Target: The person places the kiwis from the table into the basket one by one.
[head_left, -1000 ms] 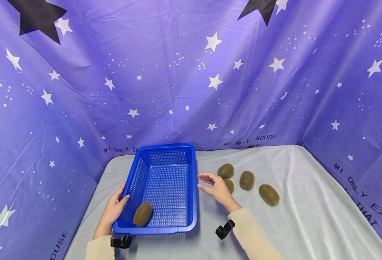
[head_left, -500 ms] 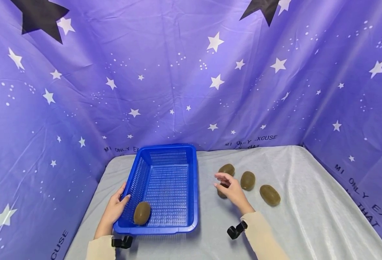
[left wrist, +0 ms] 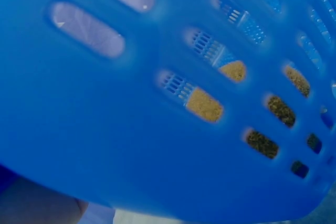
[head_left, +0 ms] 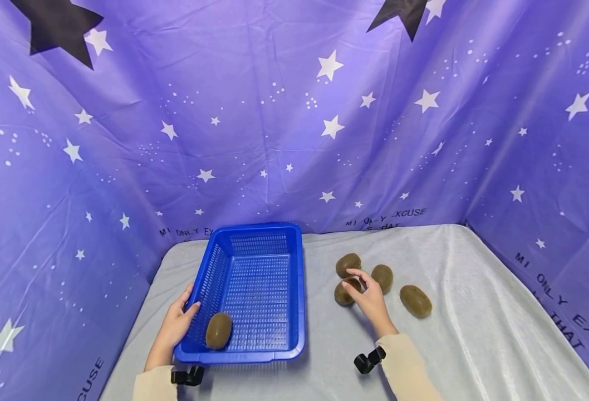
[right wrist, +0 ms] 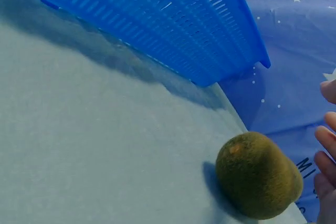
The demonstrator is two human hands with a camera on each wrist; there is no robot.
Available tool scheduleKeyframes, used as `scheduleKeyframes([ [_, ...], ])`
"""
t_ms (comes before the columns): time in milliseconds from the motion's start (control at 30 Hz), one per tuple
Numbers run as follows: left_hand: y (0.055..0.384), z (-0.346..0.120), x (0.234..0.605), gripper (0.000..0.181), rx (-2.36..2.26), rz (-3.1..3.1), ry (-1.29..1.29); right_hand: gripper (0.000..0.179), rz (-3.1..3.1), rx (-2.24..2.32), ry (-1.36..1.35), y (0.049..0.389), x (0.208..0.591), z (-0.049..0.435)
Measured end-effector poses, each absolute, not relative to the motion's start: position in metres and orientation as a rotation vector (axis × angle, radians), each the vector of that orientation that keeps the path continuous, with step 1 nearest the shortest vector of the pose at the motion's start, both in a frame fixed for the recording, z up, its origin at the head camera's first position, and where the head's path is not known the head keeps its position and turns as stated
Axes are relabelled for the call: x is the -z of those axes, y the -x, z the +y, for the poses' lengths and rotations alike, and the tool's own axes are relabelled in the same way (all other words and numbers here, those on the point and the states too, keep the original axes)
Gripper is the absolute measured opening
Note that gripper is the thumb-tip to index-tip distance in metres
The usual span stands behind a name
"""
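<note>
Holding one kiwi (head_left: 219, 331), one basket (head_left: 264, 295) flanks four kiwis (head_left: 416, 301).

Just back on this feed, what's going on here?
A person's left hand holds the side of a blue perforated plastic basket with one fuzzy brown oval kiwifruit in its near-left corner. The right hand is poised at another kiwifruit, not yet gripping it. Three more lie on the pale grey cloth.

Starry purple drapes (head_left: 254, 122) wall in a cloth-topped bench (head_left: 480, 312)

White stars (head_left: 329, 65) dot the drapes on 3 sides; 2 large dark stars (head_left: 58, 30) are cut off by the head view's top edge. Black lettering (head_left: 541, 278) runs low across the drapes. The bench's pale top creases softly toward the right.
</note>
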State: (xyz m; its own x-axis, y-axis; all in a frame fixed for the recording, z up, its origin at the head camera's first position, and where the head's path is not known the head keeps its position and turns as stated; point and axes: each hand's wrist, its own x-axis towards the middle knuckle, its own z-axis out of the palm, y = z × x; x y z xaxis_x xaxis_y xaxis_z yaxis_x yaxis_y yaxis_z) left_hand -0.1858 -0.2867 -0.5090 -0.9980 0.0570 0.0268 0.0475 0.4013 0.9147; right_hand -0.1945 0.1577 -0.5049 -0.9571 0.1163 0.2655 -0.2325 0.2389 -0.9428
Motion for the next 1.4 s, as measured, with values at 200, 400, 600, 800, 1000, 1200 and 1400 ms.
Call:
scheduleKeyframes([
  [200, 0.186, -0.287, 0.510, 0.058, -1.718, 2.621, -0.100, 0.033, -2.155, -1.814, -0.085, 0.192, 0.510, 0.156],
  [400, 0.186, -0.287, 0.509, 0.058, -1.698, 2.638, -0.113, 0.040, -2.170, -1.838, -0.091, 0.189, 0.515, 0.155],
  [600, 0.186, -0.286, 0.510, 0.057, -1.704, 2.645, -0.110, 0.051, -2.210, -1.869, -0.055, 0.189, 0.524, 0.152],
  [800, 0.187, -0.287, 0.511, 0.058, -1.703, 2.652, -0.119, 0.057, -2.175, -1.917, -0.012, 0.202, 0.554, 0.156],
  [1000, 0.187, -0.288, 0.511, 0.059, -1.712, 2.633, -0.115, 0.062, -2.192, -1.896, 0.031, 0.206, 0.569, 0.157],
  [1200, 0.187, -0.288, 0.509, 0.059, -1.707, 2.636, -0.118, 0.065, -2.178, -1.942, 0.056, 0.208, 0.574, 0.159],
  [1400, 0.186, -0.288, 0.509, 0.058, -1.708, 2.636, -0.114, 0.076, -2.179, -2.081, 0.067, 0.199, 0.554, 0.157],
])
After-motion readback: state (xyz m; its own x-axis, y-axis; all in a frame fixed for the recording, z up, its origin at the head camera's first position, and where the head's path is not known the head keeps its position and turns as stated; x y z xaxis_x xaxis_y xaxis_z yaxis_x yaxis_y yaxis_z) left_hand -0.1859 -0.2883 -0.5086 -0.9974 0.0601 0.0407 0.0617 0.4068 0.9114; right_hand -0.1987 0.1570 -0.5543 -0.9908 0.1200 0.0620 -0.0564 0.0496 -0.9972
